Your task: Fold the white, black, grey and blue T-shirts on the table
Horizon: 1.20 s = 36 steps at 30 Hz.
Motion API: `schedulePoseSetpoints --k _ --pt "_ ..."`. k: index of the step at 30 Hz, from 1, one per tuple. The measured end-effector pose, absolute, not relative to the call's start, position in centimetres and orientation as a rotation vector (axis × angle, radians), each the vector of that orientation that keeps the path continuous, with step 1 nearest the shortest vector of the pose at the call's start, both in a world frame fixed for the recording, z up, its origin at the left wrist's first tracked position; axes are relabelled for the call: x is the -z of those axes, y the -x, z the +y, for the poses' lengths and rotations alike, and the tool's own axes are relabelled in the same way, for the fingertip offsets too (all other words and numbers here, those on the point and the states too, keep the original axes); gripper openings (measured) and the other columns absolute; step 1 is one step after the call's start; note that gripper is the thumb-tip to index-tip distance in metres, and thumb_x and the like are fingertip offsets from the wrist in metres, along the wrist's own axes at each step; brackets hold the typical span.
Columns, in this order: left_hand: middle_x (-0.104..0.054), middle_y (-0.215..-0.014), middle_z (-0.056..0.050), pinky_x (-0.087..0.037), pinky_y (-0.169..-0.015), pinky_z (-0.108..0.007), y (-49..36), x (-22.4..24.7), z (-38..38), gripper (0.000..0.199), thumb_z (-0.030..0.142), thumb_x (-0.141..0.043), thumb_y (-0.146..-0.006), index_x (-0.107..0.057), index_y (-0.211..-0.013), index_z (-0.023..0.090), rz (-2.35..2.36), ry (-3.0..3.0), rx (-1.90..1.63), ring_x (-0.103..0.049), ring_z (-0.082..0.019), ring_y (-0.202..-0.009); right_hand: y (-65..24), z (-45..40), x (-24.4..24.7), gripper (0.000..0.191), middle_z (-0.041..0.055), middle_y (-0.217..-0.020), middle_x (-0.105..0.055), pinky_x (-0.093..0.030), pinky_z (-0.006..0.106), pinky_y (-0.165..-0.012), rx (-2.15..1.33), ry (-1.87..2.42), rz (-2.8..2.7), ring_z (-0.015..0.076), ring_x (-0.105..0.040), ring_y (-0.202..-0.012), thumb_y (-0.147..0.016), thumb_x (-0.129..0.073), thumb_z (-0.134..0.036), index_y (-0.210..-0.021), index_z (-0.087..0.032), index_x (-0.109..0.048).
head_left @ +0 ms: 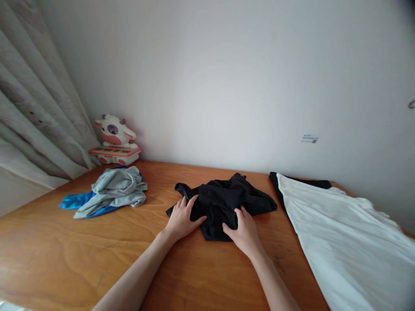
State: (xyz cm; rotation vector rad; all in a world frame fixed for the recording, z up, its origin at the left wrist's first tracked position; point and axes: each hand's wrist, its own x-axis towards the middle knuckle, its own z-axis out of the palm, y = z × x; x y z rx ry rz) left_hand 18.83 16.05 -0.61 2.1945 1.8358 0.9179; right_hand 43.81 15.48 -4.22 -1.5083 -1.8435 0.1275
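A crumpled black garment (223,196) lies bunched on the wooden table (201,276) in front of me; its exact kind does not show. My left hand (183,219) rests on its left side, fingers spread and thumb apart, touching the cloth. At the near right side, my right hand (244,231) has its fingers curled into a fold of the black cloth, with the thumb against it. Some of the right fingertips are hidden in the fabric.
To the left lies a crumpled grey and blue garment (118,188). Behind it stands a cow-shaped toy keyboard (115,140) beside a curtain (35,99). White cloth (340,229) is spread at the right, over a black piece (275,185). A wall (220,86) borders the table's back.
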Motion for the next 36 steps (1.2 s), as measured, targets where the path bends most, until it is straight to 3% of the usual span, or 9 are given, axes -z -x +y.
schedulePoseSetpoints --k 4,9,13,15,18,23,28,32,36 --pt "-0.071 -0.117 -0.015 -0.052 -0.096 -0.044 -18.3 -0.3 16.4 0.056 0.039 -0.064 -0.086 -0.054 -0.136 0.017 1.964 -2.132 -0.799 -0.068 -0.033 -0.109 -44.5 16.1 4.5 0.022 0.0149 -0.104 -0.068 -0.053 0.043 -0.086 -0.091 1.522 -1.876 0.0316 -0.066 -0.1 -0.077 -0.054 -0.022 -0.099 -0.018 -0.059" --pt "-0.076 -0.11 -0.009 -0.053 -0.093 -0.036 -18.5 -2.0 15.9 0.032 0.027 -0.06 -0.084 -0.069 -0.113 0.02 1.808 -2.091 -0.835 -0.072 -0.028 -0.104 -44.3 15.9 3.9 0.039 0.0188 -0.11 -0.069 -0.051 0.045 -0.094 -0.169 1.53 -1.793 0.0338 -0.065 -0.109 -0.088 -0.054 -0.04 -0.116 -0.013 -0.057" --pt "-0.076 -0.078 -0.002 -0.052 -0.062 -0.028 -20.6 -3.0 13.9 0.022 0.035 -0.064 -0.083 -0.076 -0.099 0.024 1.393 -2.073 -0.859 -0.07 -0.02 -0.066 -43.4 15.3 3.2 0.059 0.0227 -0.117 -0.068 -0.05 0.047 -0.097 -0.214 1.545 -1.757 0.0369 -0.064 -0.115 -0.085 -0.061 -0.059 -0.12 -0.012 -0.057" --pt "-0.068 -0.06 0.002 -0.042 -0.048 -0.025 -21.7 -3.1 13.2 0.029 0.044 -0.065 -0.084 -0.075 -0.102 0.024 1.235 -1.955 -0.889 -0.06 -0.016 -0.048 -43.4 15.4 3.3 0.05 0.02 -0.11 -0.07 -0.052 0.048 -0.094 -0.222 1.536 -1.757 0.0372 -0.066 -0.11 -0.081 -0.065 -0.054 -0.112 -0.015 -0.061" --pt "-0.053 -0.046 0.006 -0.032 -0.044 -0.024 -22.4 -2.7 13.2 0.036 0.052 -0.064 -0.086 -0.072 -0.102 0.021 1.218 -1.745 -1.095 -0.046 -0.012 -0.04 -43.7 16.0 4.1 0.039 0.0162 -0.102 -0.072 -0.054 0.049 -0.09 -0.272 1.557 -1.708 0.037 -0.068 -0.104 -0.073 -0.07 -0.037 -0.106 -0.019 -0.064" --pt "-0.054 -0.061 0.005 -0.036 -0.052 -0.022 -20.5 -1.9 15.7 0.042 0.06 -0.067 -0.081 -0.064 -0.089 0.02 1.336 -1.306 -1.722 -0.047 -0.011 -0.053 -44.0 15.6 3.3 0.044 0.0127 -0.106 -0.074 -0.054 0.048 -0.095 -0.578 1.345 -1.721 0.033 -0.069 -0.106 -0.068 -0.063 -0.021 -0.111 -0.019 -0.069" --pt "-0.07 -0.09 -0.005 -0.049 -0.071 -0.028 -18.0 -1.2 17.7 0.049 0.067 -0.064 -0.077 -0.065 -0.086 0.019 1.47 -1.113 -1.766 -0.063 -0.019 -0.082 -44.5 14.6 0.3 0.025 0.0031 -0.092 -0.076 -0.058 0.04 -0.085 -1.148 0.956 -1.973 0.025 -0.07 -0.094 -0.075 -0.054 -0.021 -0.092 -0.023 -0.073" --pt "-0.072 -0.111 -0.009 -0.05 -0.094 -0.039 -17.9 -0.7 17.0 0.052 0.063 -0.063 -0.082 -0.068 -0.112 0.02 1.448 -1.442 -1.481 -0.065 -0.026 -0.107 -45.8 16.0 1.3 0.027 0.0073 -0.104 -0.074 -0.052 0.044 -0.094 -0.715 1.133 -1.78 0.0254 -0.066 -0.1 -0.075 -0.057 -0.022 -0.099 -0.022 -0.07" --pt "-0.067 -0.128 -0.01 -0.044 -0.106 -0.048 -18.8 -0.6 15.7 0.067 0.047 -0.08 -0.068 -0.063 -0.13 0.028 1.41 -2.107 -1.028 -0.06 -0.034 -0.119 -47.6 17.5 3.1 0.037 0.0117 -0.109 -0.07 -0.047 0.05 -0.099 -0.311 1.344 -1.434 0.0282 -0.063 -0.104 -0.076 -0.067 -0.04 -0.107 -0.02 -0.066"
